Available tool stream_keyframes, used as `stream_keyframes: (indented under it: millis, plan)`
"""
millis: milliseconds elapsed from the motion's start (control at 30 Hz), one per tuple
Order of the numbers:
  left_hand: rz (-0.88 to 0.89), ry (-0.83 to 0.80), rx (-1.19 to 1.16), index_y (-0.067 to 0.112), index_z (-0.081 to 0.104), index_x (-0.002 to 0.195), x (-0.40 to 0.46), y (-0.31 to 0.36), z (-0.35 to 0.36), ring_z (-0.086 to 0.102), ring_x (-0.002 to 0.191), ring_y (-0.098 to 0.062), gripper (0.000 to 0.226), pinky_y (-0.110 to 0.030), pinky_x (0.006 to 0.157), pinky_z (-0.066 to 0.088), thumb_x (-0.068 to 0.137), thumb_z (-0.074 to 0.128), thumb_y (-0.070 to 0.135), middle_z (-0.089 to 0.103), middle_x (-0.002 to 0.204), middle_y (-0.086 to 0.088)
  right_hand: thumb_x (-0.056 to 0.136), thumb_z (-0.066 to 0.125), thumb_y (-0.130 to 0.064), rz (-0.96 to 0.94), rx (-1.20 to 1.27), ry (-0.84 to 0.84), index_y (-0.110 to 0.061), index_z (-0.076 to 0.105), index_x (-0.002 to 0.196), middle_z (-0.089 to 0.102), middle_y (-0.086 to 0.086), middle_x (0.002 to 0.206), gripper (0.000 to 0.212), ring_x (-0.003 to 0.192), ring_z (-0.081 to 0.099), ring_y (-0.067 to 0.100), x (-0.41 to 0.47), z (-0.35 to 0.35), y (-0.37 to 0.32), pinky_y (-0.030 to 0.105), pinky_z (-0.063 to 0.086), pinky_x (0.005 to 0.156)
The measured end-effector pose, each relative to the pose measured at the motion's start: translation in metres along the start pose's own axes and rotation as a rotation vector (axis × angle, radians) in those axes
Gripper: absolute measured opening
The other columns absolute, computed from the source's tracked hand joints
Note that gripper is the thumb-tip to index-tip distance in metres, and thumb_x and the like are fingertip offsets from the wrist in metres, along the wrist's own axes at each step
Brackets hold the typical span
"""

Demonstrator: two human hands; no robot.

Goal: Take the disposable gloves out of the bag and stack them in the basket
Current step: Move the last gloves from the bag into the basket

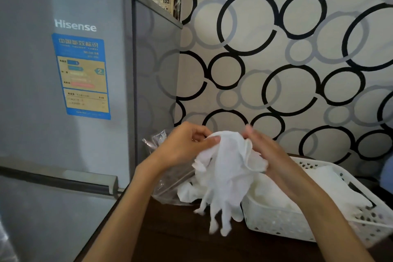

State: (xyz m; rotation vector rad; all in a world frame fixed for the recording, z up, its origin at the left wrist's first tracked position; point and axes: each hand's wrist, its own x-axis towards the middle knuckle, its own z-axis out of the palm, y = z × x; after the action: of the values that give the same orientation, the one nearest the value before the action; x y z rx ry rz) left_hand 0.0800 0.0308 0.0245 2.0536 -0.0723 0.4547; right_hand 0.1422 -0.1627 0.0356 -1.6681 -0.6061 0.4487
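Note:
A bunch of white disposable gloves [226, 178] hangs in the air above the dark table, fingers pointing down. My left hand [187, 147] pinches its top edge between thumb and fingers. My right hand [268, 151] holds the bunch from the right side, fingers partly blurred. A clear plastic bag [168, 181] lies behind and below my left hand, with more white gloves [187, 192] spilling from its mouth. The white perforated basket [276, 225] sits at the right and holds a layer of white gloves [331, 185].
A grey fridge [70, 91] stands close on the left, right against the dark wooden table [180, 238]. A wall with black and grey circle pattern [287, 59] rises behind the table. Newspapers lie on top of the fridge.

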Motion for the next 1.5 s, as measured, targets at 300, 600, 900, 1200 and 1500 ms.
stream_keyframes:
  millis: [300,600,900,1200,1500]
  plan:
    - [0.004,-0.016,0.048,0.015,0.074,0.082,0.004,0.002,0.018,0.068,0.068,-0.025,0.019,-0.026,0.063,0.052,0.087,0.067,0.033,0.073,0.075,-0.007,0.091,0.058,-0.012,-0.315,-0.501,0.219,-0.031,0.072,0.087,0.070,-0.016,0.089,0.024,0.080,0.063,-0.008,-0.008,-0.033,0.008,0.006,0.046,0.065]
    - [0.038,0.021,-0.094,0.016,0.075,0.078,0.004,0.018,0.030,0.060,0.064,-0.029,0.031,-0.033,0.063,0.045,0.085,0.061,0.043,0.070,0.076,-0.022,0.077,0.075,-0.033,-0.302,-0.548,0.182,-0.037,0.058,0.105,0.064,-0.020,0.096,0.034,0.085,0.062,0.000,-0.013,-0.011,0.012,0.019,0.050,0.070]
    - [-0.037,-0.364,0.030,0.013,0.077,0.091,-0.001,0.008,0.004,0.072,0.085,-0.020,0.027,-0.029,0.079,0.058,0.077,0.070,0.035,0.076,0.091,-0.003,0.088,0.062,-0.026,-0.107,-0.360,-0.044,-0.029,0.074,0.093,0.075,-0.009,0.087,0.014,0.085,0.069,0.004,-0.021,-0.058,-0.002,0.018,0.051,0.080]
    - [-0.055,-0.256,0.026,0.014,0.076,0.091,0.000,0.000,-0.001,0.069,0.077,-0.005,0.030,-0.015,0.069,0.052,0.081,0.062,0.038,0.075,0.086,0.004,0.079,0.068,-0.022,-0.066,-0.118,0.134,-0.010,0.075,0.095,0.075,0.004,0.090,0.021,0.084,0.072,0.013,-0.022,-0.084,-0.001,0.013,0.055,0.070]
    - [-0.144,0.265,-0.073,0.015,0.049,0.090,0.009,0.022,0.066,0.049,0.061,0.003,0.030,-0.012,0.056,0.040,0.104,0.029,0.033,0.055,0.080,0.003,0.101,0.038,-0.026,-0.485,-0.279,0.666,-0.010,0.053,0.089,0.047,0.001,0.067,0.024,0.054,0.038,0.002,-0.008,-0.042,-0.004,0.014,0.033,0.052]
